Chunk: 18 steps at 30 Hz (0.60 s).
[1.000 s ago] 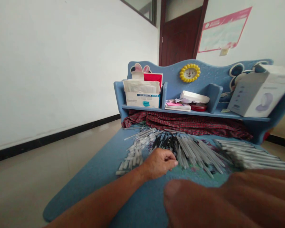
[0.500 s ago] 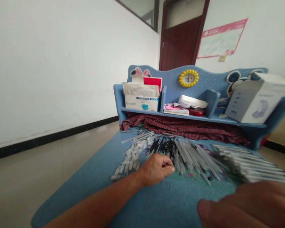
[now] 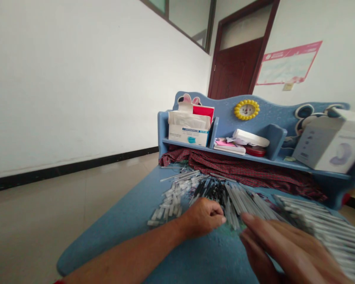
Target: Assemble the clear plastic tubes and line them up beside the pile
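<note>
**Translucent pen barrels lay fanned across a blue desk**

The left hand was at the near edge of the fan, its fingers curled in toward the palm and its thumb drawn close to the bent forefinger. The right hand was nearer the camera, tilted, its fingers loosely extended and close together, the foremost pointing at the barrels and hiding the near ends of several. Blur and the camera angle hid both grips, so whether either hand held or touched a piece could not be told.

The barrels spread in the middle of the desk. Just left of them lay a heap of slim black pen parts, and beyond that a cluster of short whitish caps. On the right, a long row of pale rods lay side by side, partly behind the right hand.

A red plaid cloth was bunched along the back, under a blue shelf. The shelf carried an open face-mask carton, a stack of papers, a red tin and a tall white box. A yellow-rimmed clock was set in its back panel.
</note>
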Motion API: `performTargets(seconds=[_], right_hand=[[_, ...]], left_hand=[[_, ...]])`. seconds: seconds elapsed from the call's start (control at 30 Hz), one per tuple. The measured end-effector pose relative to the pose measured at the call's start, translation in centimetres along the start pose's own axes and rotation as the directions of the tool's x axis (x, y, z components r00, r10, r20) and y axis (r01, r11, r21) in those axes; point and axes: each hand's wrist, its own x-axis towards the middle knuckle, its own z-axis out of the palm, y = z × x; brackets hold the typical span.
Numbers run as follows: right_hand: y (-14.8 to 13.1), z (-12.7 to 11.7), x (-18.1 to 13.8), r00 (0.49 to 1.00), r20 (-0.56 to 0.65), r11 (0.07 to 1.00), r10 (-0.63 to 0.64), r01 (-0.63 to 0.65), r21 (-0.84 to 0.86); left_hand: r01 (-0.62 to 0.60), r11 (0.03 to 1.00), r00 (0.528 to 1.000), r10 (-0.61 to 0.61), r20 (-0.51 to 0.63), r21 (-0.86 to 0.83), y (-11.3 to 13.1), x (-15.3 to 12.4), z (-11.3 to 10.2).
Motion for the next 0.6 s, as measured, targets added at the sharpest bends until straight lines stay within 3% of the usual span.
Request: performTargets(seconds=[0.1,0.23,0.33,0.6], right_hand=[[0.0,0.8,2.2,0.991,0.127,0.962,0.051,-0.014,-0.274],[2.1,1.2,2.5,0.926,0.245,0.84,0.287,-0.12,-0.53],[3.0,1.4,1.9,0.866,0.273,0.764,0.419,-0.174,-0.621],[2.6,1.8,2.6,0.705,0.351,0.642,0.616,-0.191,-0.742]], left_hand=[[-0.022,0.999,0.998,0.024,-0.053,0.039,0.1,0.1,-0.2],[0.035,0.995,0.994,-0.025,-0.108,0.098,0.1,0.3,-0.7],[0.068,0.988,0.988,-0.047,-0.149,0.136,-0.2,0.5,-1.0],[0.111,0.96,0.966,-0.043,-0.256,0.256,-0.9,0.9,-1.5]])
